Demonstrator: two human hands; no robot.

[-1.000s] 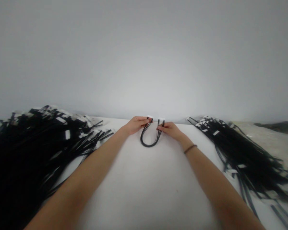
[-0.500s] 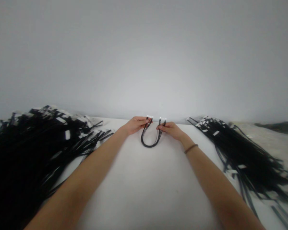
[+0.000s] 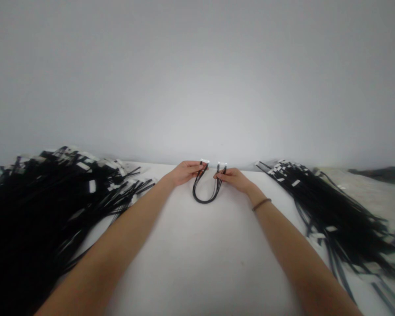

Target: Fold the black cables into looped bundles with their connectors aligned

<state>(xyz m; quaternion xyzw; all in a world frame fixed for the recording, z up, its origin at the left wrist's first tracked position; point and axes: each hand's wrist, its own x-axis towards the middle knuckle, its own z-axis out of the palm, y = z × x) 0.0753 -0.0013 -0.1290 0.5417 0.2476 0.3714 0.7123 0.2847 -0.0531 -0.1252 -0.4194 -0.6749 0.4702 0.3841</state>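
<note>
The left hand [image 3: 184, 172] and the right hand [image 3: 233, 179] are working at 12 o'clock over a flat white tabletop [image 3: 197, 263], holding a black multi-strand cable harness with white plastic connectors [image 3: 202, 198]. The harness is hanging in a U-shaped loop between the hands, with its bend pointing toward 6 o'clock. The left fingers [image 3: 194, 165] are closed almost fully, pinching one bundled end just below its connector. The right fingers [image 3: 221, 175] are closed just as far around the other end. A thin brown wristband [image 3: 261, 204] is circling the right wrist. A large heap of black cables with white tags [image 3: 36, 210] is lying at 9 o'clock, and a smaller heap of black tagged cables [image 3: 335, 215] is spreading out at 3 o'clock
</note>
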